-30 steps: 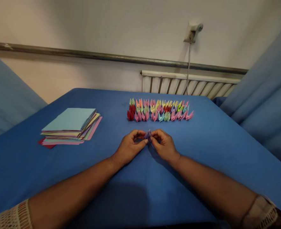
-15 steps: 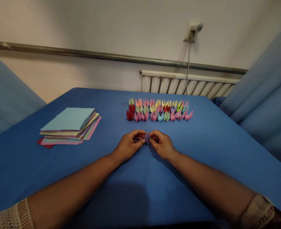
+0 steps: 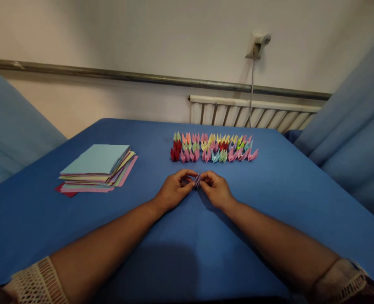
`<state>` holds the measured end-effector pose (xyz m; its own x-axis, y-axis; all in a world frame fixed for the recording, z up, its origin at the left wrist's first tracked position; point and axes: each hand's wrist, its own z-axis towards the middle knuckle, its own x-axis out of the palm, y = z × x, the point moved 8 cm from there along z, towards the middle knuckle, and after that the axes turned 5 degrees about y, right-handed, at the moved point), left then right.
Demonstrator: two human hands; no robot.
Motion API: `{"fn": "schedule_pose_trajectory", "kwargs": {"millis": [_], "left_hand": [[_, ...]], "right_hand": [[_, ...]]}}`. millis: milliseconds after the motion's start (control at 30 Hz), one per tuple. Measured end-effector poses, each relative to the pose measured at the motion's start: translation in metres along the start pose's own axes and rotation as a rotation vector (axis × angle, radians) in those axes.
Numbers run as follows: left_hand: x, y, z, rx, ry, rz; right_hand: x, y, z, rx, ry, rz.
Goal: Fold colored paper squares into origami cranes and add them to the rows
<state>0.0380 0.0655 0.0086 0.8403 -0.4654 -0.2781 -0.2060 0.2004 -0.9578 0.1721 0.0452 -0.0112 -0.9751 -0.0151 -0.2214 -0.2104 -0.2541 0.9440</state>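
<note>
One purple fold (image 3: 197, 181) half-hidden: left hand (image 3: 173, 192), right hand (image 3: 217, 191)

On table (image 3: 278, 202): paper stack (image 3: 96, 169) left of left hand (image 3: 173, 192), folded rows (image 3: 214, 148) behind right hand (image 3: 217, 192).

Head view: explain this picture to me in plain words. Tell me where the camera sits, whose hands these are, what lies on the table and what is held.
There is no machine here. A person wears one camera on the head, looking forward and down, so the two bare arms reaching in from the bottom are the wearer's own. The left hand and right hand meet at the middle of the blue table. Between their fingertips they pinch a small purple piece of folded paper. Behind the hands, folded pieces in many colours stand in tidy rows. To the left lies a stack of flat coloured sheets, light blue on top. A radiator stands by the wall beyond the table.
</note>
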Motion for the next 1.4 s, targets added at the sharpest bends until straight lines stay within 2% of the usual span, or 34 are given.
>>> {"fn": "schedule_pose_trajectory", "kwargs": {"millis": [167, 333, 500, 667, 800, 967, 1200, 1400], "left_hand": [[-0.018, 0.006, 0.032, 0.053, -0.166, 0.01], [-0.025, 0.007, 0.048, 0.064, -0.219, 0.058], [-0.02, 0.001, 0.041, 0.081, -0.15, 0.095], [-0.017, -0.002, 0.04, 0.114, -0.066, 0.183], [-0.018, 0.004, 0.042, 0.062, -0.069, 0.128], [-0.017, 0.001, 0.043, 0.089, -0.06, 0.161], [-0.021, 0.002, 0.045, 0.13, -0.055, 0.322], [-0.031, 0.009, 0.046, 0.087, -0.098, 0.492]], "right_hand": [[-0.012, -0.005, 0.036, -0.034, -0.052, -0.146], [-0.017, -0.016, 0.051, -0.014, -0.088, -0.134], [-0.006, -0.014, 0.047, -0.076, 0.016, -0.11], [-0.006, -0.015, 0.047, -0.075, 0.031, -0.092], [-0.005, -0.018, 0.049, -0.065, 0.038, -0.046], [-0.005, -0.02, 0.049, -0.042, 0.042, -0.016], [-0.009, -0.02, 0.049, -0.04, 0.029, -0.142], [-0.014, -0.015, 0.049, -0.04, 0.018, -0.352]]}}
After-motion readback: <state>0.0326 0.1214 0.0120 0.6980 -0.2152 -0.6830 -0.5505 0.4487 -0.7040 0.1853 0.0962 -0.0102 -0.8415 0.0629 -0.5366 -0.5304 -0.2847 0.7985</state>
